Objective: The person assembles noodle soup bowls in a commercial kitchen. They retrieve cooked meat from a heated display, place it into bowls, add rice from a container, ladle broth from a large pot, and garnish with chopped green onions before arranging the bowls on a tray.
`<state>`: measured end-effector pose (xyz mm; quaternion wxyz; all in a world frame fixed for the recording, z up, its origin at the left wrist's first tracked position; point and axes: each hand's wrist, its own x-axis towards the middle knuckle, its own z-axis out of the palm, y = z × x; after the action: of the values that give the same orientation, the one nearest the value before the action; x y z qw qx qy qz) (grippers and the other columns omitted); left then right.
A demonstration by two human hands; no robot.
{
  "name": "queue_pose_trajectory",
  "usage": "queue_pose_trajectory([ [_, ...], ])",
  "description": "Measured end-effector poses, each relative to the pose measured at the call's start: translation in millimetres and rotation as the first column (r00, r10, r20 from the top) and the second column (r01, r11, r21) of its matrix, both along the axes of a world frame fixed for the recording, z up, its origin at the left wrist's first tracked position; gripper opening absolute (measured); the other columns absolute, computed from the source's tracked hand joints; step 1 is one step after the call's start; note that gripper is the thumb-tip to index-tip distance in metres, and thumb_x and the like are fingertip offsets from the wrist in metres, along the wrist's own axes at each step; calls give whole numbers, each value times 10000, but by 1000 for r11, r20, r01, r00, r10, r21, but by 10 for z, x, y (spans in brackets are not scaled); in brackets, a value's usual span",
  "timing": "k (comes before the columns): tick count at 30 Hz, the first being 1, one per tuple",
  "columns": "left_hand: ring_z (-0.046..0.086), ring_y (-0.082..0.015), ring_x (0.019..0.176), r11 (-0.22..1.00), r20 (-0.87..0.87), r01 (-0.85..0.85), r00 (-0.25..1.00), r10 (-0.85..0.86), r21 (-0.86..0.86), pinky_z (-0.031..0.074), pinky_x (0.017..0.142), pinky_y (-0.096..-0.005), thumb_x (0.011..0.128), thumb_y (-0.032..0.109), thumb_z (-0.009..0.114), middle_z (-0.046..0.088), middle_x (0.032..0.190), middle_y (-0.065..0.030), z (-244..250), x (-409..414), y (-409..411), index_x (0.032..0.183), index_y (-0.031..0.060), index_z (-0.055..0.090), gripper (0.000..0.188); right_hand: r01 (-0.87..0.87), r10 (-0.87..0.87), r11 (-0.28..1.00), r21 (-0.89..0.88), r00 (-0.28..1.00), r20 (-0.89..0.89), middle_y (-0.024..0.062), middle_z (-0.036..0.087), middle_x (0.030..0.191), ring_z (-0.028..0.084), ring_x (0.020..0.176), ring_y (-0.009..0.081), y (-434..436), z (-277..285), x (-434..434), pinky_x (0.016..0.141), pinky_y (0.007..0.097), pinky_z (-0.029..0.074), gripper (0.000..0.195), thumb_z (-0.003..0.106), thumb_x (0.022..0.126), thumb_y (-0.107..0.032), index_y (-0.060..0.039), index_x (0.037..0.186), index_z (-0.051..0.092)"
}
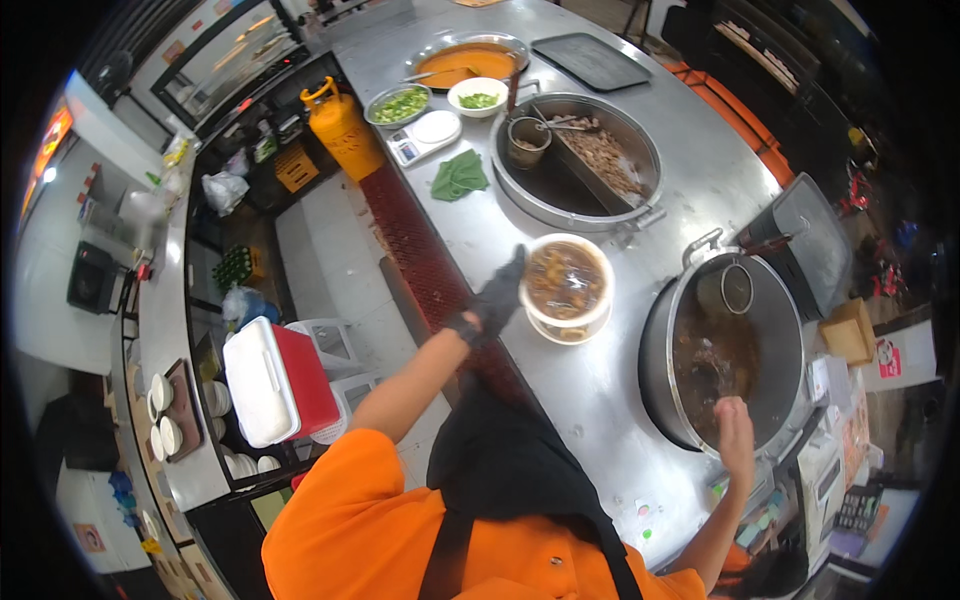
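Observation:
My left hand [495, 300], in a black glove, is at the left side of a white bowl [531, 304] of brown stew with pieces in a glossy broth. A second white bowl [592, 334] shows partly beneath it; whether the two touch is unclear. My bare right hand [733, 427] is over the near side of a large metal pot [660, 375] of dark broth, fingers bent together. Whether it holds anything cannot be told. Inside that pot, a round ladle or strainer [726, 289] is at the far side.
Ahead stands a divided round pot [504, 191] with chopped meat [600, 154]. Around it are a green leaf or cloth [459, 176], a kitchen scale [424, 139], bowls of chopped greens [400, 105], orange sauce [480, 61] and a black tray [591, 61]. A red cooler [306, 382] stands left.

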<state>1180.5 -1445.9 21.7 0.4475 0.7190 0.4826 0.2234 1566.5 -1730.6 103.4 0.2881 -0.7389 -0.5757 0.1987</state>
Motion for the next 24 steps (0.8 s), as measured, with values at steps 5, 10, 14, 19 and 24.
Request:
queue_pose_trajectory([
  [5, 643, -130, 992, 807, 407, -129, 811, 420, -576, 514, 889, -277, 1001, 591, 332, 676, 1109, -87, 74, -490, 180, 1291, 52, 558, 653, 161, -134, 983, -83, 954, 267, 236, 563, 1132, 542, 1036, 423, 28, -208, -494, 871, 436, 449, 198, 631, 892, -107, 9, 979, 496],
  [10, 629, -106, 1015, 869, 408, -246, 806, 429, -428, 512, 901, -272, 1019, 578, 276, 657, 1172, -55, -780, -1347, 627, 1312, 49, 545, 662, 259, -225, 950, -174, 955, 191, 226, 631, 1053, 623, 958, 451, 201, -544, -772, 802, 455, 487, 423, 709, 809, -6, -32, 1111, 414],
  [14, 613, -168, 1066, 895, 296, -269, 876, 381, -356, 488, 949, -312, 1067, 439, 278, 635, 1206, -103, -412, -1620, 913, 1348, 15, 492, 552, 352, -284, 888, -295, 926, 251, 217, 652, 1035, 624, 974, 440, 482, -569, -899, 821, 455, 492, 457, 739, 795, -53, -36, 1142, 441],
  [19, 581, -236, 1155, 867, 283, -282, 864, 415, -411, 468, 980, -357, 1067, 445, 233, 609, 1236, -189, -230, -2177, 1568, 1362, -4, 482, 592, 214, -183, 973, -87, 943, 277, 172, 676, 933, 673, 824, 300, 2377, -222, -1264, 740, 358, 517, 275, 714, 846, -185, -17, 1034, 605],
  [24, 615, -225, 1080, 849, 295, -301, 843, 449, -434, 482, 950, -365, 1046, 525, 218, 646, 1171, -167, -450, -2719, 2279, 1269, -9, 559, 671, 272, -275, 958, -95, 961, -24, 210, 702, 991, 690, 886, 313, 5618, -894, -1562, 795, 385, 508, 510, 599, 907, -515, -15, 1006, 611],
])
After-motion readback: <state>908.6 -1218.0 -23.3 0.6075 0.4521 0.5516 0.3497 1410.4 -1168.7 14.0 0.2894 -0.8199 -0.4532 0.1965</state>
